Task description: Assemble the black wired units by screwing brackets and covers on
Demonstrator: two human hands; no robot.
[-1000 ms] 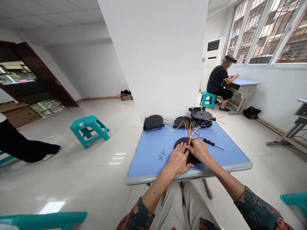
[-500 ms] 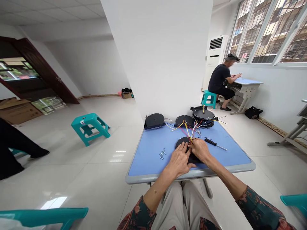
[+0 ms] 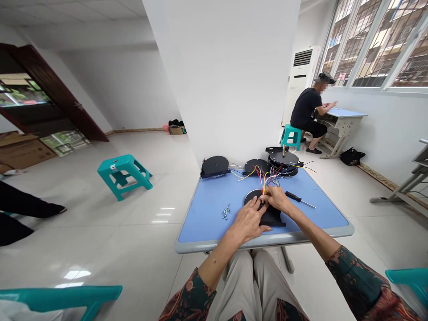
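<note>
1. Head view, the only one. Your L hand (image 3: 245,220) sits flat and open-ish on the black round disc (image 3: 253,197), which lies near the front edge of the blue table (image 3: 214,246), about mid-width.
2. Your R hand (image 3: 276,199) is just right of the L, fingers bunched at the yellow and red wires (image 3: 265,180) rising from the disc. Can't tell if they're actually pinched.
3. Hidden: both hands cover most of the disc, so its center and the wire exit can't be made out. A black flat piece (image 3: 272,218) shows under the R wrist side, toward the table's front edge. Can't tell if it's part of the disc or separate.
4. Around, on the table: small metal screws (image 3: 225,212) sit left of the disc, and a screwdriver (image 3: 299,199) lies to its right, near your R hand, w/ nothing between them.
5. At the table's back edge: a single black disc unit (image 3: 215,166), a second one (image 3: 256,166) and a stacked disc unit (image 3: 282,160), w/ wires trailing toward your hands.
6. Off the table: a seated co-worker (image 3: 304,111) at a separate desk beyond its far R corner; a teal stool (image 3: 122,176) on the floor to its L.
</note>
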